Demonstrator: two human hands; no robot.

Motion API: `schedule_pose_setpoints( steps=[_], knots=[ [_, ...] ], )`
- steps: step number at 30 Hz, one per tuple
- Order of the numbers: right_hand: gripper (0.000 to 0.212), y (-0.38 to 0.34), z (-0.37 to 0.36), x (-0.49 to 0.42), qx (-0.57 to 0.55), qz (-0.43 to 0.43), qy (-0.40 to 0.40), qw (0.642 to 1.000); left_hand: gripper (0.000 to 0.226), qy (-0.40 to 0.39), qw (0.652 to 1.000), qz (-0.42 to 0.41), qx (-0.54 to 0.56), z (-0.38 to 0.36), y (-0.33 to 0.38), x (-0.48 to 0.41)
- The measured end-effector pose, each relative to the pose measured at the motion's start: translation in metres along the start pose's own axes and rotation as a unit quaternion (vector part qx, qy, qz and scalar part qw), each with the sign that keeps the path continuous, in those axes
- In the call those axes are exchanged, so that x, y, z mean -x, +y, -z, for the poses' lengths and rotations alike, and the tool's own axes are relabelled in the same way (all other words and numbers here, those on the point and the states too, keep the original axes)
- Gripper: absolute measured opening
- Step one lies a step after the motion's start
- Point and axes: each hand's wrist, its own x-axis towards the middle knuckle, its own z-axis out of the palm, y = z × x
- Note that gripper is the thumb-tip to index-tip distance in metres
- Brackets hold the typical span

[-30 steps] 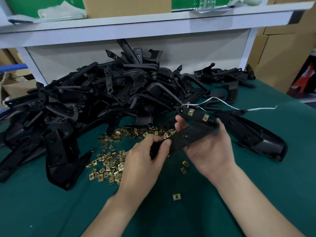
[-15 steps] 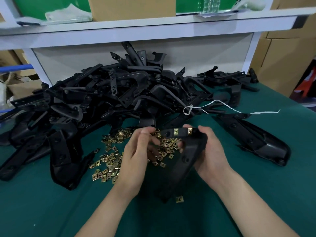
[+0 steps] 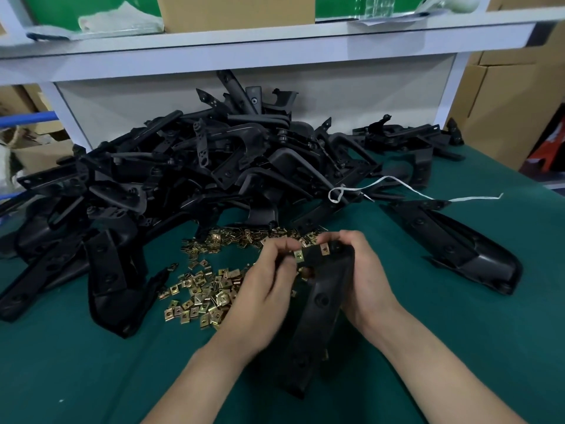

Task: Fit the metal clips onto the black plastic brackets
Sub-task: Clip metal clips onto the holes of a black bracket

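A black plastic bracket [image 3: 318,307] stands on end over the green table, its lower tip near the front edge. My right hand [image 3: 363,280] grips its upper right side. Two brass clips [image 3: 324,249] sit on its top edge. My left hand [image 3: 269,280] has its fingers curled at the bracket's upper left, beside the left clip [image 3: 299,255]. A third brass clip shows just below, between the hands. Loose brass clips [image 3: 208,289] lie scattered left of the hands.
A big heap of black brackets [image 3: 198,172] fills the back and left of the green table [image 3: 458,347]. One long bracket [image 3: 458,246] lies to the right, under a white string [image 3: 397,183]. A white shelf and cardboard boxes stand behind.
The bracket has swung from lying across the hands to standing on end. My left hand moved up from the bracket's lower end to its top edge at the clips.
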Motion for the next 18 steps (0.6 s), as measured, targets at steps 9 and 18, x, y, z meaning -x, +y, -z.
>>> schedule_pose_setpoints(
  steps=[9, 18],
  knots=[
    [0.038, -0.005, 0.006, -0.001, -0.03, 0.009, 0.006, 1.0, 0.036, -0.008, 0.977, -0.112, -0.182, 0.002, -0.009, -0.002],
    [0.038, -0.005, 0.004, 0.001, -0.003, 0.008, 0.009, 1.0, 0.038, 0.078, 0.936, -0.178, -0.294, 0.007, -0.006, -0.007]
  ],
)
